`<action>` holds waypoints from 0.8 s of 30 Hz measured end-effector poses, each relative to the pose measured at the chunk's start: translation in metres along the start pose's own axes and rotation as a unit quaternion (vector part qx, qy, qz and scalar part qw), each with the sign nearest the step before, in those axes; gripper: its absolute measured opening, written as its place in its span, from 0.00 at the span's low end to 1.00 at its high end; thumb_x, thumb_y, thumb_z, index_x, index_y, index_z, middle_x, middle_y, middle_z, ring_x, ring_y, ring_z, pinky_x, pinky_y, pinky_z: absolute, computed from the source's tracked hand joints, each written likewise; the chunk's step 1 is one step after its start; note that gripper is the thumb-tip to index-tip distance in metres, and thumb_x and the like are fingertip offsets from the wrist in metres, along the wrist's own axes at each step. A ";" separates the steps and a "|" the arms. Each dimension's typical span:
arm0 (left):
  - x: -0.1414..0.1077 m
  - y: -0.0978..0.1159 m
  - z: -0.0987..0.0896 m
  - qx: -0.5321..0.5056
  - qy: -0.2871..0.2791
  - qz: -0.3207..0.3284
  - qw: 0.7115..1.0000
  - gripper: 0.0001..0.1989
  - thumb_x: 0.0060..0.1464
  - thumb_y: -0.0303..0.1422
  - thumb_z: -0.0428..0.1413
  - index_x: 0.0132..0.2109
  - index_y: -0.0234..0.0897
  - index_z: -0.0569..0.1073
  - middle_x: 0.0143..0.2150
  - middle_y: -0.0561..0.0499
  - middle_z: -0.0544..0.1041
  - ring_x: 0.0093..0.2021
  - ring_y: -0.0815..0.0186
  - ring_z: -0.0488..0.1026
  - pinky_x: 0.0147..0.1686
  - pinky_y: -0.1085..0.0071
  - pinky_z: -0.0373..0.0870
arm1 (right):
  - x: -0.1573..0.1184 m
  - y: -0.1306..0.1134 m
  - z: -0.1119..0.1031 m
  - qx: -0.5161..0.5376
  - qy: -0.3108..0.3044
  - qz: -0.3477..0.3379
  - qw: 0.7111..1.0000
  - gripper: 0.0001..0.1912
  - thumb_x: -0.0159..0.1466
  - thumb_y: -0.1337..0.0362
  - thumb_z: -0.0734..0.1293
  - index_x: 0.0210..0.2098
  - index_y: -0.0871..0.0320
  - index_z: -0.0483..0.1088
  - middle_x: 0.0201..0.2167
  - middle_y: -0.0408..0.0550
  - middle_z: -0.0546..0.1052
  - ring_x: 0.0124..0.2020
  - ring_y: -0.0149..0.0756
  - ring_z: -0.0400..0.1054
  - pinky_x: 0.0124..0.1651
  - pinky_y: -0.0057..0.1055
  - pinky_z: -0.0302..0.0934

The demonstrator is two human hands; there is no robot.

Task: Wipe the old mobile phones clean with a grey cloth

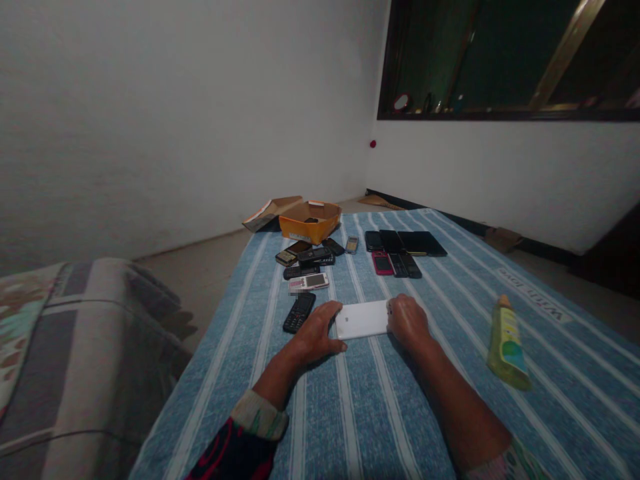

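A white smartphone point(362, 319) lies sideways between my hands, just above or on the striped cloth. Its left end sits between the thumb and fingers of my left hand point(317, 333). At the opposite end, my right hand point(409, 321) has its fingers curled over the edge, hiding that end. A black keypad phone point(299, 313) is just left of my left hand. Beyond it are a white and pink keypad phone point(309, 282) and several dark phones point(314, 255) in a loose, overlapping cluster.
An orange cardboard box point(311, 231) stands open at the back. Black smartphones point(423, 243) and a red phone point(383, 263) lie in rows behind my right hand. A yellow-green bottle point(509, 347) lies on the right of the striped cloth point(450, 413). A covered seat point(90, 347) is at left.
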State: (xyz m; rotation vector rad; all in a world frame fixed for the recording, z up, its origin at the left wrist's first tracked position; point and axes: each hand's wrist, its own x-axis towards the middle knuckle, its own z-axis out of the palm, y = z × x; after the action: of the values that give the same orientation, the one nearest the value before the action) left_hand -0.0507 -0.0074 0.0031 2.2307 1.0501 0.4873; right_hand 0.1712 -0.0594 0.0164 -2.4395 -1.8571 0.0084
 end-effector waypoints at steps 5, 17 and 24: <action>-0.001 0.001 -0.001 0.002 0.004 0.000 1.000 0.41 0.36 0.27 0.68 0.60 0.36 0.65 0.62 0.39 0.67 0.64 0.49 0.63 0.64 0.49 0.55 | -0.010 0.001 -0.001 -0.014 -0.005 -0.009 1.000 0.17 0.65 0.77 0.57 0.40 0.65 0.77 0.40 0.60 0.76 0.45 0.44 0.71 0.39 0.31 0.61; 0.000 0.000 0.000 0.003 0.007 -0.002 1.000 0.40 0.36 0.25 0.68 0.59 0.35 0.66 0.61 0.40 0.69 0.63 0.49 0.63 0.65 0.49 0.56 | -0.040 -0.019 -0.001 -0.033 0.030 -0.052 0.998 0.16 0.64 0.78 0.57 0.38 0.65 0.77 0.40 0.61 0.75 0.45 0.47 0.67 0.41 0.35 0.58; 0.003 -0.005 0.001 0.007 0.015 0.008 1.000 0.39 0.36 0.27 0.66 0.59 0.37 0.66 0.62 0.41 0.68 0.64 0.49 0.63 0.65 0.49 0.56 | -0.056 -0.058 0.022 0.020 0.117 -0.165 0.979 0.10 0.63 0.77 0.62 0.35 0.63 0.74 0.36 0.56 0.74 0.40 0.45 0.64 0.39 0.37 0.57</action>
State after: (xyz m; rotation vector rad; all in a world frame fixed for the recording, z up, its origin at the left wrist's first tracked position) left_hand -0.0512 -0.0029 -0.0005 2.2511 1.0558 0.5239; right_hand 0.0997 -0.0966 -0.0041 -1.9771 -2.0976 -0.2475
